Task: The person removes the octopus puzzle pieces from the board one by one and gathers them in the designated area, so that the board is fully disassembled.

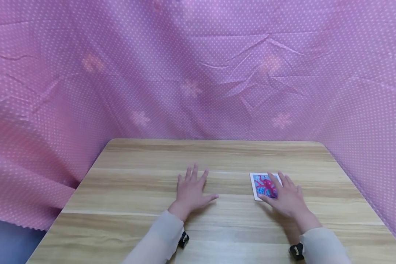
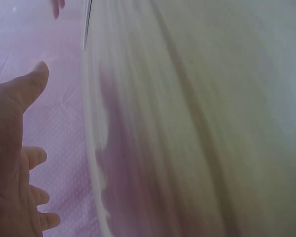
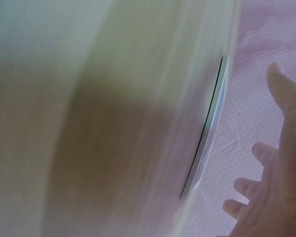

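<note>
A flat square picture tile (image 1: 266, 186) with a white border lies on the wooden table, right of the middle. It shows a pink octopus on blue. Over its right part my right hand (image 1: 288, 200) hovers with fingers and thumb spread, covering that side in the head view. The right wrist view shows the tile's pale edge (image 3: 205, 133) on the tabletop and a gap between it and the hand. My left hand (image 1: 192, 192), fingers spread, is above the table left of the tile and holds nothing. Its shadow falls on the wood beneath.
The light wooden table (image 1: 145, 157) has rounded far corners. A pink dotted cloth (image 1: 191, 66) hangs behind it and along both sides. Dark straps (image 1: 183, 239) sit at both wrists below pale sleeves.
</note>
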Action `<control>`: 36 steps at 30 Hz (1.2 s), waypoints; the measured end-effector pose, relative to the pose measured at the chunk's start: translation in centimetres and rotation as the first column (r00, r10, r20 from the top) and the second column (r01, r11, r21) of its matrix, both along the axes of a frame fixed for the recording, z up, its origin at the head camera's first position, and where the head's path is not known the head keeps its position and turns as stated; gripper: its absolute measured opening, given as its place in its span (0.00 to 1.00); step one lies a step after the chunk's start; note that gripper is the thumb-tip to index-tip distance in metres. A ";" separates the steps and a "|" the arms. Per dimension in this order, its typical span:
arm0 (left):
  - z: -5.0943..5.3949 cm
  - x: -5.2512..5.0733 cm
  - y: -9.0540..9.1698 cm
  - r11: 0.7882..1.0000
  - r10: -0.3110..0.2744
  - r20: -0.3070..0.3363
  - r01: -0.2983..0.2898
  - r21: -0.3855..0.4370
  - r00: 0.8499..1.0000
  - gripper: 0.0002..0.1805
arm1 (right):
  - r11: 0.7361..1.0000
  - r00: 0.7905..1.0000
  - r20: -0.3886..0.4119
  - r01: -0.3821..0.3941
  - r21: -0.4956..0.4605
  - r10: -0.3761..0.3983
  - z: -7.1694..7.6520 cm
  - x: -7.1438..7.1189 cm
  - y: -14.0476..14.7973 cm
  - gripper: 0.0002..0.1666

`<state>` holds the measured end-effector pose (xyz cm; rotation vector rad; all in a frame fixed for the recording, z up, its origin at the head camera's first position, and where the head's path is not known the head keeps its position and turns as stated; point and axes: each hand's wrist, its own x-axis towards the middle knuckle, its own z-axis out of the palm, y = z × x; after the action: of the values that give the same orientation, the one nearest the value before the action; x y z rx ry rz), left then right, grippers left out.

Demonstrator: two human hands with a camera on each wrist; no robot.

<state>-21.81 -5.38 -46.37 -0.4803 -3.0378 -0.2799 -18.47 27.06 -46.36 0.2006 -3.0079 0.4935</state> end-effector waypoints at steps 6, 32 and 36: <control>0.2 -0.3 2.3 0.997 -0.072 0.037 0.073 -0.021 0.997 0.51 | 1.000 1.000 0.016 -0.018 0.001 0.018 -0.3 0.1 1.7 0.57; -0.5 -1.1 12.1 0.947 -0.250 0.192 0.281 -0.154 0.949 0.44 | 0.995 0.993 0.062 -0.101 0.012 0.100 -1.1 0.3 5.2 0.54; -0.5 -1.2 12.7 0.946 -0.259 0.200 0.291 -0.146 0.945 0.42 | 0.993 0.992 0.059 -0.116 0.006 0.116 -1.0 0.2 5.3 0.51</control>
<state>-23.03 7.36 -46.82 -0.9478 -3.1786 -0.0698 -18.28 32.37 -47.41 0.3696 -3.0692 0.5042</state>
